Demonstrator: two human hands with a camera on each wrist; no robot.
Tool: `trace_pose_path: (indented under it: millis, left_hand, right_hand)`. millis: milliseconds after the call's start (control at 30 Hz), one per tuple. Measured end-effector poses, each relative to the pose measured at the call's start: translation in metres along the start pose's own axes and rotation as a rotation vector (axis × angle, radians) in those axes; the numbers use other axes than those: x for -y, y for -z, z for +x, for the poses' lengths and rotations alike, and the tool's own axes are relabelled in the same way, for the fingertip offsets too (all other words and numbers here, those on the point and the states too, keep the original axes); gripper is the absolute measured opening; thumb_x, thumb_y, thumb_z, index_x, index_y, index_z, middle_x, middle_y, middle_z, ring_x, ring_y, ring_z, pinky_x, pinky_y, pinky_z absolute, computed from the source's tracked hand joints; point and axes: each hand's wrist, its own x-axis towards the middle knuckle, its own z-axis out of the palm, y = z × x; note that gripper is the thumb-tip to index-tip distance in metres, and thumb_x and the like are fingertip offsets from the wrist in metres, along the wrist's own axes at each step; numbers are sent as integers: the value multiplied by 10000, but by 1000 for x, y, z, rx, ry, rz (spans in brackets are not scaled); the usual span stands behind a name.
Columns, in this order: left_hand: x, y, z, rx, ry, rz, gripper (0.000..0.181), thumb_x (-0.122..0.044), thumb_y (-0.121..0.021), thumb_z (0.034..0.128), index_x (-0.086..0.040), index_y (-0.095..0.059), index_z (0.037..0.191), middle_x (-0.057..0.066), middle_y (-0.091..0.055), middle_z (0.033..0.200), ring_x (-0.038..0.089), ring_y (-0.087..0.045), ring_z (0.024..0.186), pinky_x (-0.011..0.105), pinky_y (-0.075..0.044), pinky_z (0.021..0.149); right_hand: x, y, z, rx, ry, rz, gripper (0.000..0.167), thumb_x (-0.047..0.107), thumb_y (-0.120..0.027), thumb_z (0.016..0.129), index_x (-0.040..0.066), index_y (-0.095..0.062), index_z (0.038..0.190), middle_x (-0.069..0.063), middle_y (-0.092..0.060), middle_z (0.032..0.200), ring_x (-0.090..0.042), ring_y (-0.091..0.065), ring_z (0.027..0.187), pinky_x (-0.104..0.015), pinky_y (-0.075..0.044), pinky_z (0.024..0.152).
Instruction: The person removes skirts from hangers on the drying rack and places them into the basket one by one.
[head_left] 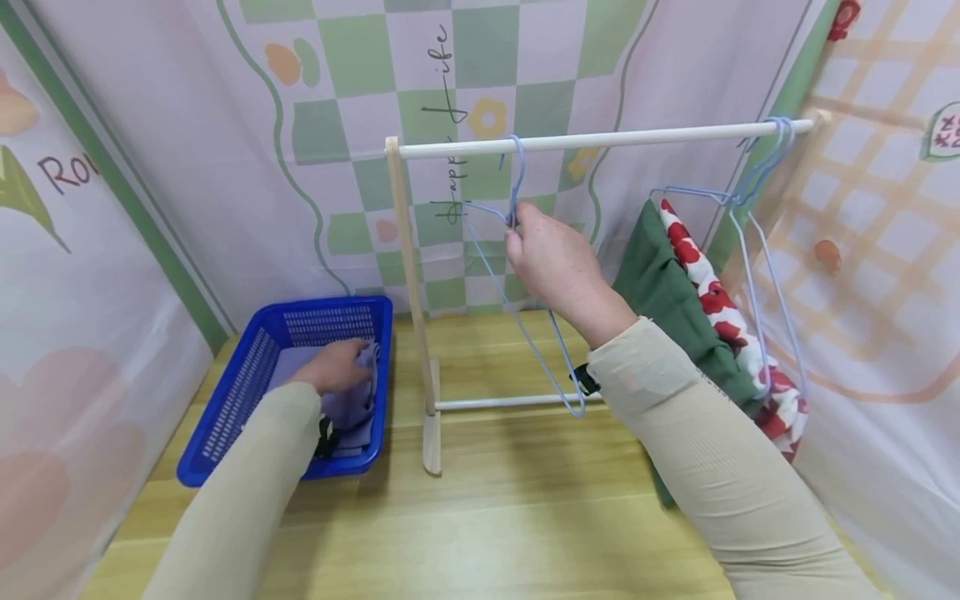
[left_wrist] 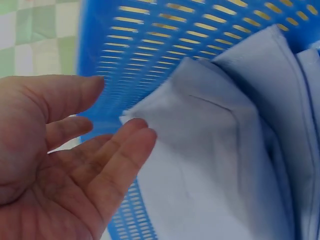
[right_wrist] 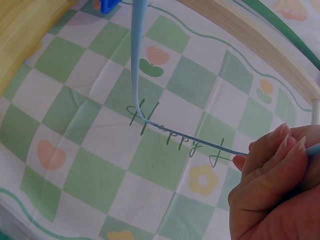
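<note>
My right hand pinches the neck of a light blue clothes hanger, whose hook loops over the white top rail near its left end. No garment hangs on this hanger. The right wrist view shows the fingers closed around the hanger wire. My left hand is down inside the blue plastic basket, at folded lavender-blue cloth. In the left wrist view its thumb and fingers are spread apart beside the cloth, with nothing gripped between them.
A rack with a wooden post and white top rail stands on the wooden table. At its right end, blue hangers carry green cloth and red-and-white floral cloth. A checkered curtain hangs behind.
</note>
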Motion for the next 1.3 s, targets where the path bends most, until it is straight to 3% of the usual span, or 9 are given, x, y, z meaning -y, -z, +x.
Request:
trace_pose_path:
  millis: [367,567,800,1033,1300]
  left_hand:
    - [-15,25,-17,-220,-56,-173,677,-315,-554,1083,-24,-286,1632,235,-437,1599,433,-458,1438,593,-402,1169]
    - [-32,35,-28,-277,-82,-330,681,-420,-513,1096,-143,-256,1663,149,-449,1612,375,-590,1320,544,-531,1045]
    - [-56,40,-39,-353,-153,-497,675,-519,-491,1081,-215,-302,1653,100,-466,1602,324,-637,1276,498,-551,1038]
    - [-84,43,-48,-449,-240,-535,626,-466,-481,1100,-162,-350,1631,106,-510,1568,306,-629,1280,452,-562,1029]
    - [-100,46,-50,-534,-305,-494,601,-425,-498,1103,-139,-377,1617,110,-487,1588,301,-565,1372,521,-507,1082]
  right_hand:
    - [0,-1,1,7,-9,-9,314,293,-402,1114,75,-551,1285,-132,-691,1022,-309,-609,787,-463,-510,694]
    - [0,-1,1,8,-14,-12,315,296,-404,1113,76,-553,1283,-131,-691,1012,-310,-606,790,-466,-507,697]
    - [0,-1,2,7,-14,-12,308,293,-403,1112,75,-554,1269,-131,-685,1008,-309,-603,795,-466,-508,705]
    - [0,-1,2,5,-14,-11,301,291,-401,1112,73,-555,1251,-130,-682,1007,-308,-602,793,-461,-507,703]
    - [2,0,1,-7,-8,-10,299,285,-408,1109,69,-558,1252,-133,-687,1014,-309,-600,783,-458,-504,689]
